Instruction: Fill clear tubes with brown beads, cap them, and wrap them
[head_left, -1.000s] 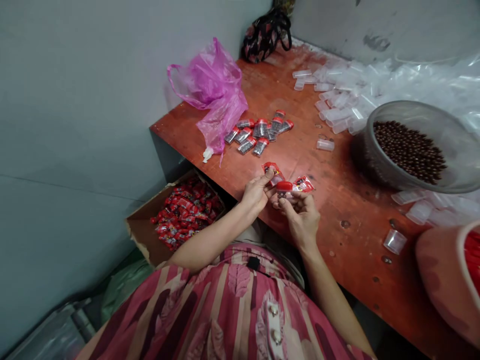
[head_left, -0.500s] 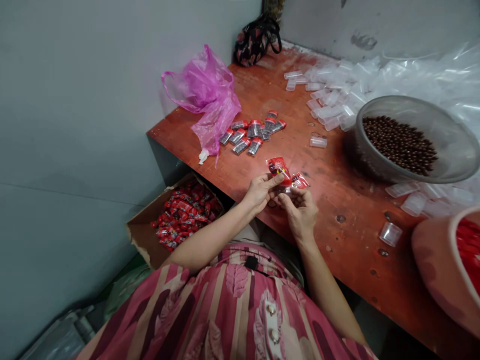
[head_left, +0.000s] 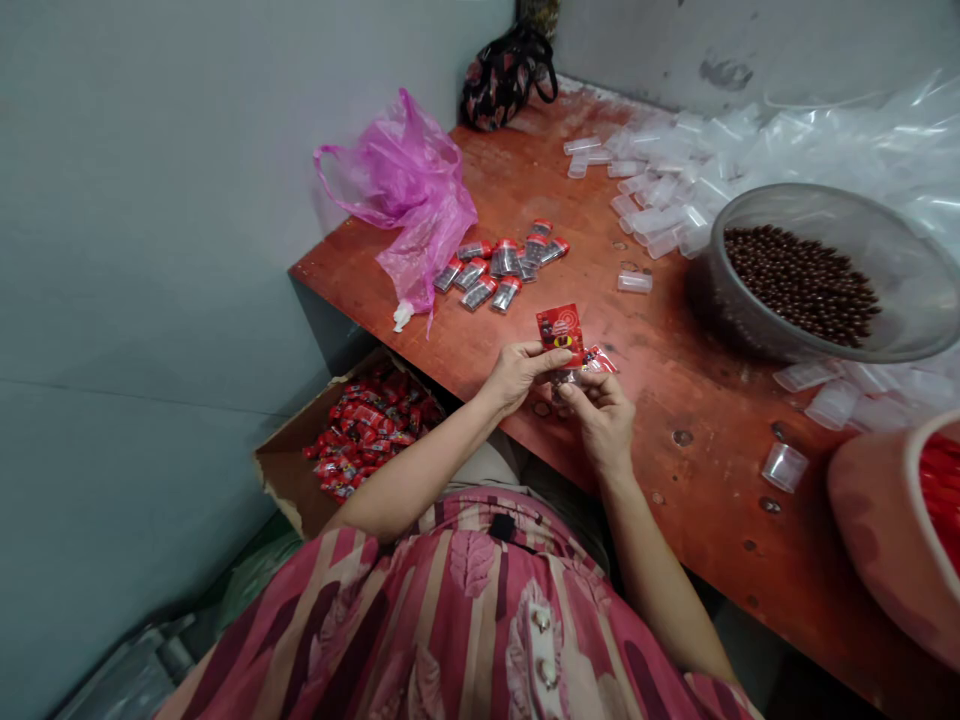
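My left hand [head_left: 521, 375] pinches a small red printed plastic sachet [head_left: 561, 335] with its thumb across the front, above the table's near edge. Closed beside it, my right hand [head_left: 606, 415] grips the sachet's lower end, where something clear and dark shows between the fingers. A second red sachet [head_left: 600, 360] lies just behind the right fingertips; whether it is touched, I cannot tell. Farther back, several clear vials with red caps and dark contents [head_left: 506, 260] lie in a loose group.
Right of my hands stands a grey bowl of brown balls [head_left: 802, 290], amid many empty clear vials [head_left: 664, 215]. A pink tub [head_left: 870, 530] of red pieces is nearer. Left are a pink plastic bag [head_left: 420, 170] and, lower, a cardboard box [head_left: 289, 475] of red packets.
The sachet has turned from tilted to nearly upright, its printed face now more fully in view. Both hands stay closed at almost the same spot.
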